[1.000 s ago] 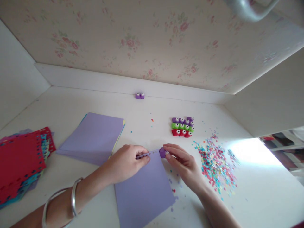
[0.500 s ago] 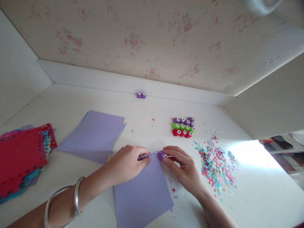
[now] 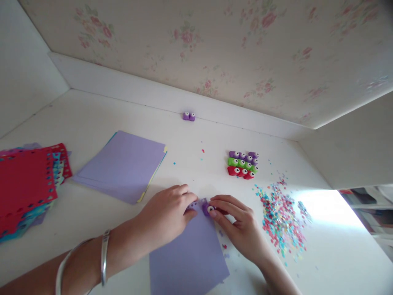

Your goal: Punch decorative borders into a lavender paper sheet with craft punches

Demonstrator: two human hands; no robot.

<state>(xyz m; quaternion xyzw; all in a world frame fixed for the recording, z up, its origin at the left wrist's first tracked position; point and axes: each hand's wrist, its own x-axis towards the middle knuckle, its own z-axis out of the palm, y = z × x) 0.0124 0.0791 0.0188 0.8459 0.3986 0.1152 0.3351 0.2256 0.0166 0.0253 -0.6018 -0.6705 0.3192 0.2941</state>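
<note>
My left hand (image 3: 172, 213) pinches the top edge of a purple paper sheet (image 3: 190, 258), where a row of small punched holes shows beside the thumb. In my right hand (image 3: 236, 221) is a small purple craft punch (image 3: 208, 208) with a white button, gripped between thumb and fingers at the sheet's upper right corner. The punch sits against the paper's edge; how far the paper goes into it is hidden. Tiny purple cut-outs and a red one lie on the table just right of the sheet.
A stack of purple paper (image 3: 123, 168) lies left, with punched red sheets (image 3: 27, 180) farther left. Rows of craft punches (image 3: 242, 164) stand behind my right hand; two purple punches (image 3: 188, 116) stand by the wall. A confetti pile (image 3: 282, 217) spreads right.
The view has tilted and shifted slightly. My left hand's fingers have closed further over the punched edge, and the punch in my right hand has turned so its button faces me more.
</note>
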